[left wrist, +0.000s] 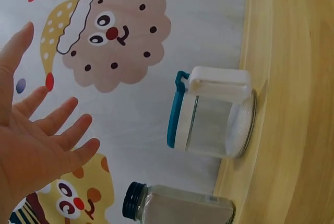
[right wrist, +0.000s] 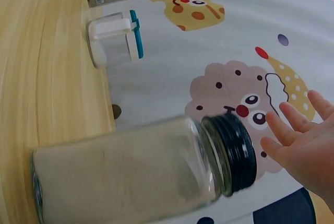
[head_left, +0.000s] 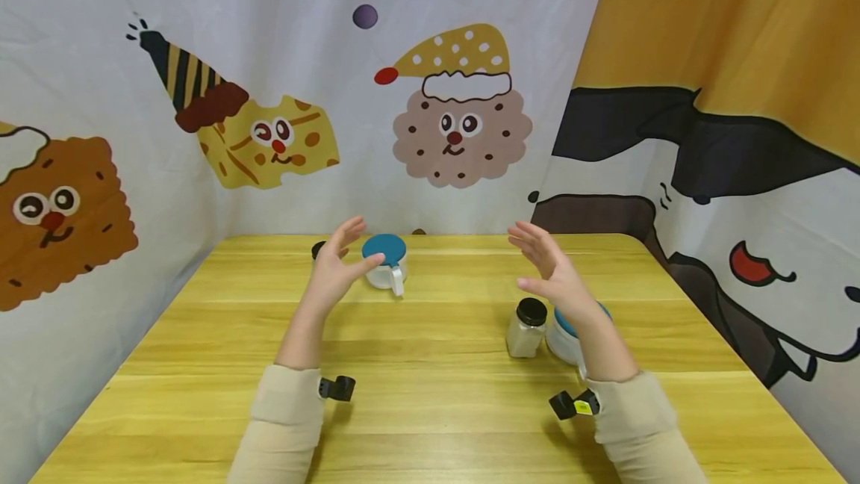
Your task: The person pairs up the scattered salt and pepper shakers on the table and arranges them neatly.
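Four jars stand on the bench (head_left: 416, 417), and both hands are raised above it with nothing held. The right hand (head_left: 554, 275) shows a wide grip, thumb well apart from the fingers. Below that grip, toward its inner side in the head view, stands the near black-capped jar (head_left: 526, 331); whether it sits slightly ahead of or behind the fingertips I cannot tell. Its long axis is vertical, cap up, and the right hand is clearly the nearer one. Just beside it, to the right, a blue-lidded jar (head_left: 564, 342) is partly hidden by the forearm. The left hand (head_left: 329, 271) has a wide grip too; beyond it and lower stands the handled jar (head_left: 379, 275), white handle turned toward the person, the fingers apart from it. To that jar's left is the far black-capped jar (left wrist: 182, 205), also upright. My judgement: the height gap matters most, since reaching the near black-capped jar would mean lowering the right grip and bringing thumb and fingers around its upright sides.
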The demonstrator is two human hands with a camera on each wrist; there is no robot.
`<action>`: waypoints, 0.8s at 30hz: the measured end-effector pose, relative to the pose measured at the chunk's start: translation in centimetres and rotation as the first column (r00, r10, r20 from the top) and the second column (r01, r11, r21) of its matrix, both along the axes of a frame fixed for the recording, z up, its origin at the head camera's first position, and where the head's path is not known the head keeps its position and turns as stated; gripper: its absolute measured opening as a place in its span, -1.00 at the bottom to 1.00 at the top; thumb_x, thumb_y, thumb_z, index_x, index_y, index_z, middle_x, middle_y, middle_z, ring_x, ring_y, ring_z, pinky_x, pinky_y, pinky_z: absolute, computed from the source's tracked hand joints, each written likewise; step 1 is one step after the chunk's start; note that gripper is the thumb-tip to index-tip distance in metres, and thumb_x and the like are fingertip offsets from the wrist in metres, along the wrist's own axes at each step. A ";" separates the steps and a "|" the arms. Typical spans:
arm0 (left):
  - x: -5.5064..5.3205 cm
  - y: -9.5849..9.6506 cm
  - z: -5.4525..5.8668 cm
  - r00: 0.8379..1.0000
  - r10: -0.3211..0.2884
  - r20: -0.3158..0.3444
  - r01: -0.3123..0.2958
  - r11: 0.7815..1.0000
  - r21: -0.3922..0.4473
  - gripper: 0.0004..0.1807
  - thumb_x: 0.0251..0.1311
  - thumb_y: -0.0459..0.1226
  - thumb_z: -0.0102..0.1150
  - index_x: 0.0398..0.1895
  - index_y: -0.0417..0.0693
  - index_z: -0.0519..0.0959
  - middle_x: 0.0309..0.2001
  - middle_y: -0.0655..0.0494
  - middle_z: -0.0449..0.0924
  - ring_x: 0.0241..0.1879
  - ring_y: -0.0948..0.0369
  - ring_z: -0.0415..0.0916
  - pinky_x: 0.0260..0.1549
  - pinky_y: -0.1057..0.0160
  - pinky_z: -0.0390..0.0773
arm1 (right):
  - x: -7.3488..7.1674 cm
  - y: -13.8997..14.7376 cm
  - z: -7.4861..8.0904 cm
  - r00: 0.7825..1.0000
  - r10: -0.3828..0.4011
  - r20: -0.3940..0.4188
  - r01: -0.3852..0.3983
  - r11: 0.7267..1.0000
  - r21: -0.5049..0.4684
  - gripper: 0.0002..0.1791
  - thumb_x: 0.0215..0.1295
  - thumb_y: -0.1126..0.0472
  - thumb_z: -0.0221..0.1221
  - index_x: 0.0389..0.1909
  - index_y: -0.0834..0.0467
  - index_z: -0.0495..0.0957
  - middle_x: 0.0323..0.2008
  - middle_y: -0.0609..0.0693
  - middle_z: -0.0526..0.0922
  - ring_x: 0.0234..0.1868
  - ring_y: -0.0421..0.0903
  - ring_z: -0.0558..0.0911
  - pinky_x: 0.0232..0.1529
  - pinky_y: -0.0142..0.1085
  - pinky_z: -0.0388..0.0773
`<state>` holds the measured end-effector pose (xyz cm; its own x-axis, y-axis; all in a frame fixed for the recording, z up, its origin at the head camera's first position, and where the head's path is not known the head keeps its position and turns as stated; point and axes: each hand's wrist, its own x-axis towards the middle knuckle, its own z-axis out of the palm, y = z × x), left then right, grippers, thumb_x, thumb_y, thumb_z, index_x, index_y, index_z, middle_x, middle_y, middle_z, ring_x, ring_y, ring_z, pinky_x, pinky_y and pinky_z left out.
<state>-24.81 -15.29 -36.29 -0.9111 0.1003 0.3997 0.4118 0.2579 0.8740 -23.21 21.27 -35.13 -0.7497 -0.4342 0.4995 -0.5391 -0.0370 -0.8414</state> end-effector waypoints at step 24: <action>-0.2 -2.2 0.3 0.993 0.114 0.008 -0.114 0.993 -0.002 -0.18 0.13 -0.19 0.36 0.44 -0.02 0.19 0.36 -0.09 0.25 0.36 -0.01 0.10 0.27 -0.12 0.03 | -0.2 -4.3 0.6 0.999 0.021 0.028 -0.020 0.998 -0.058 0.04 0.11 -0.02 0.38 0.46 0.22 0.00 0.40 0.17 0.15 0.40 0.16 0.12 0.38 0.01 -0.18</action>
<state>-24.98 -17.51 -35.99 -0.9198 -0.0038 0.3923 0.3726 0.3045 0.8766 -23.43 16.93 -34.51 -0.7553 -0.4207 0.5025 -0.5135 -0.0966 -0.8527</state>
